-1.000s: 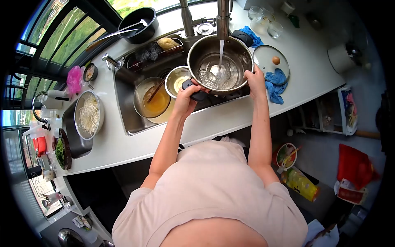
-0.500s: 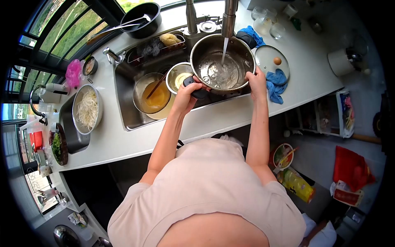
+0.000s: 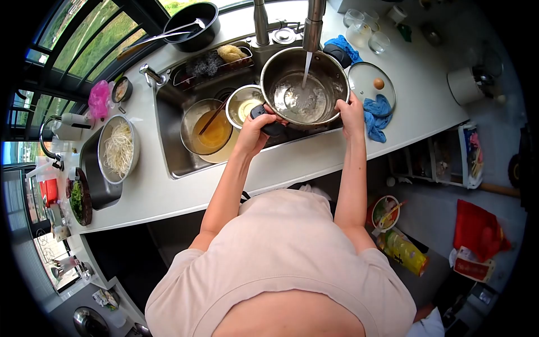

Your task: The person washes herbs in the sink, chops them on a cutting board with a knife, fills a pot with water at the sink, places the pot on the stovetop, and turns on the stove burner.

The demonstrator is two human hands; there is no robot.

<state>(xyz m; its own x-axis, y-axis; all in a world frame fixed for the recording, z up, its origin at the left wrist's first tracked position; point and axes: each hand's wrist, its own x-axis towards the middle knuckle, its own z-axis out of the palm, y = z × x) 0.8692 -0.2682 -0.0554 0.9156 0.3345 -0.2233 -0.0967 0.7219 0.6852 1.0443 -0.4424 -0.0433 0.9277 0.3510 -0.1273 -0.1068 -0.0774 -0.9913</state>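
Note:
A steel pot (image 3: 306, 115) is held over the right part of the sink (image 3: 171, 154), and water from the faucet (image 3: 313, 35) runs into it. Water covers the pot's bottom. My left hand (image 3: 254, 133) is closed on the pot's black handle at the near left. On the right side, my right hand (image 3: 352, 116) grips the pot's rim and wall. Just left of the pot stands a smaller steel bowl (image 3: 236, 106) with something pale in it. Farther left, a glass bowl (image 3: 193, 115) holds yellowish liquid and a brown stick.
Left of the sink is a bowl of white sprouts (image 3: 119, 150). A black pot (image 3: 209, 33) with utensils stands behind the sink. To the right lie a glass lid (image 3: 368, 78), a blue cloth (image 3: 377, 115) and several glasses (image 3: 379, 42). Scrubbers (image 3: 205, 66) sit in a rack.
The view has shifted slightly, so the pot and faucet appear a little farther right. Both hands keep their hold on the pot while water keeps running into it.

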